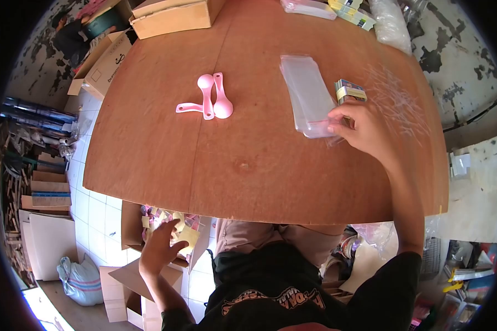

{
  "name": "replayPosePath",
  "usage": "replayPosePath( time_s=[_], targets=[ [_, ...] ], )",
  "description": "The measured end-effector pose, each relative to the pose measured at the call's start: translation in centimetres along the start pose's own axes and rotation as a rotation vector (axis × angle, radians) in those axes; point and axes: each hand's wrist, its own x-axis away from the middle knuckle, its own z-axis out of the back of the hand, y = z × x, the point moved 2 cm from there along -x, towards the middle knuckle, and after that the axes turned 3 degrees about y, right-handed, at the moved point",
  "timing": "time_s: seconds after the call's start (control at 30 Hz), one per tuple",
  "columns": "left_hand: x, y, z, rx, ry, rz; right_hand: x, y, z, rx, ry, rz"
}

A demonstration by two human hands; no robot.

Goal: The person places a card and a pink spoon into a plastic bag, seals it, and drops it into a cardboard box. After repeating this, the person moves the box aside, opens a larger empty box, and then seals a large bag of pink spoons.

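Observation:
My right hand (pixel 360 127) is at the lower right corner of a stack of clear plastic bags (pixel 306 91), thumb and fingers pinched on a bag's edge. Just beyond its knuckles sits a banded bundle of small printed cards (pixel 350 91). Below the table's front edge, my left hand (pixel 161 243) reaches over an open carton with its fingers apart, above small packs in pink and cream (pixel 189 234). Nothing shows in its grasp. Several pink plastic scoops (pixel 206 96) lie together on the left half of the table, one crossing another.
Thin clear strips (pixel 400 105) are scattered on the right of the brown wooden table (pixel 243 165). A cardboard box (pixel 174 19) stands at the back left, more plastic packs (pixel 309 7) at the back right. Another person (pixel 74 41) is partly visible at far left.

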Motion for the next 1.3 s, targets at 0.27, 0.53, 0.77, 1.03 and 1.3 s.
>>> replayPosePath(
  time_s=[0.27,0.53,0.77,1.03,1.3],
  targets=[
    [-2.8,8.8,-0.4,0.865,-0.586,-0.723,-0.3,0.8,-0.8,-0.01,0.024,-0.089],
    [-7.7,17.6,1.8,0.945,-0.028,-0.619,-0.1,-0.8,0.7,0.096,0.124,-0.033],
    [-13.1,22.0,1.8,0.026,0.425,-0.919,-0.1,-1.6,0.9,0.028,0.125,-0.078],
    [-13.7,22.3,-1.7,1.587,-0.377,-0.224,4.6,-11.0,0.7,0.354,0.241,0.281],
    [-12.5,20.9,-3.6,2.126,-0.185,0.027,3.5,-7.2,2.8,0.243,0.243,0.008]
  ],
)
